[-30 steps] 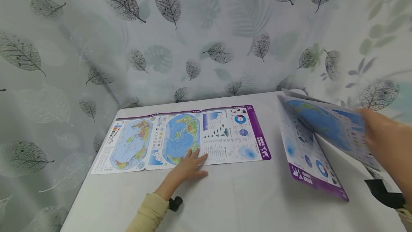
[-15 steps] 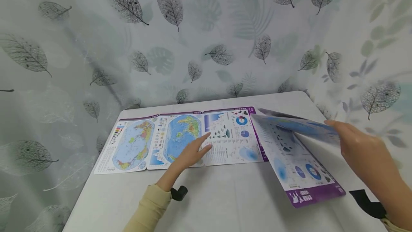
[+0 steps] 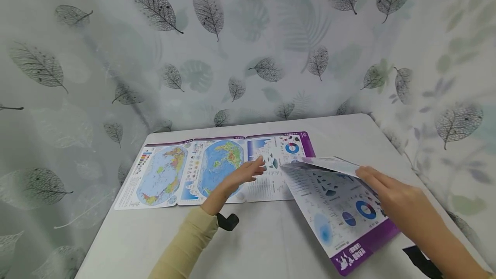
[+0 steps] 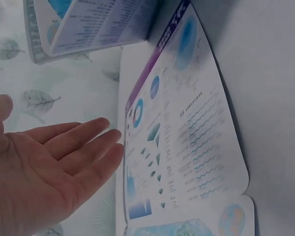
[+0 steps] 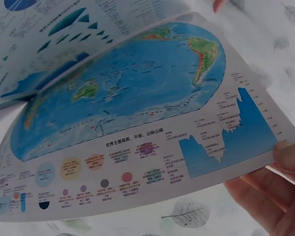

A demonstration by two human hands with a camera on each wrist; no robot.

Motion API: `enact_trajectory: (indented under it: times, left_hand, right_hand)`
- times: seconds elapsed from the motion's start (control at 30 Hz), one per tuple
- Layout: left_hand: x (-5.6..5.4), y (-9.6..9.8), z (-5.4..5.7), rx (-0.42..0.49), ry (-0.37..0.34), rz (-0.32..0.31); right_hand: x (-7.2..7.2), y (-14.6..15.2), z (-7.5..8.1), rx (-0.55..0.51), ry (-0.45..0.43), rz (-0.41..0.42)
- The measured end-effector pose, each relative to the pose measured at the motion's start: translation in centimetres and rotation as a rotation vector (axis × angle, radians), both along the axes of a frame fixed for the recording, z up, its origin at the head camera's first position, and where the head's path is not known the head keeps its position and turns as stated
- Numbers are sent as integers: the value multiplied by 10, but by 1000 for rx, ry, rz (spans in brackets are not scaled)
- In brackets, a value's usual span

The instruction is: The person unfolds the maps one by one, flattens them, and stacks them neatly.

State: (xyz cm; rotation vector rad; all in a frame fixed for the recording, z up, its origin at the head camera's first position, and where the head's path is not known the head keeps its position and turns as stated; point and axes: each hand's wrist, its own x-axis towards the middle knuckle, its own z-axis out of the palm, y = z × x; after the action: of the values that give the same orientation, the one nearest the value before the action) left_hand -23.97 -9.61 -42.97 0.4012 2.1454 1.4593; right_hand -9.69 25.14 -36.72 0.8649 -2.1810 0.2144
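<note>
A fold-out world map (image 3: 159, 180) lies spread on the table, its three panels side by side with purple trim. Over its right panel hovers my left hand (image 3: 241, 175), fingers extended and holding nothing; the left wrist view shows the bare palm (image 4: 54, 172) apart from the paper. On the right, my right hand (image 3: 399, 199) grips the edge of a second, partly folded map (image 3: 329, 214). Its left corner overlaps the flat map's right panel. In the right wrist view, thumb and fingers (image 5: 258, 196) pinch a panel showing an ocean map and a blue height chart.
A white-covered table (image 3: 263, 244) carries both maps. Behind and at the sides hangs a leaf-print curtain (image 3: 240, 55), close to the table's back edge. Black wrist mounts (image 3: 228, 222) sit at both wrists.
The second map has swung left and lower in my right hand, so it now overlaps the flat map. My left hand has lifted off the flat map and shifted slightly right.
</note>
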Motion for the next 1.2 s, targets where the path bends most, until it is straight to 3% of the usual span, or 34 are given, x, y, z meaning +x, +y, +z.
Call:
enact_trajectory:
  times: [0.2, 0.37, 0.57, 0.8, 0.9, 1.07, 1.2]
  left_hand:
    - [-3, 14, -8, 103, -128, -19]
    - [-1, 22, -15, 176, -230, -1]
    - [2, 23, -17, 293, -238, -9]
    - [15, 36, -16, 520, -314, 93]
    - [23, 41, -20, 574, -349, 57]
    - [35, 46, -29, 609, -419, -60]
    - [42, 51, -32, 587, -378, -51]
  right_hand:
    - [6, -11, -5, 52, 6, 62]
    - [11, -17, -19, 124, 9, 144]
    - [12, -19, -45, 173, 12, 265]
    - [11, -27, -65, 225, 19, 292]
    - [10, -29, -69, 244, 29, 296]
    - [2, -32, -77, 279, 30, 298]
    - [-5, -32, -83, 283, 27, 305]
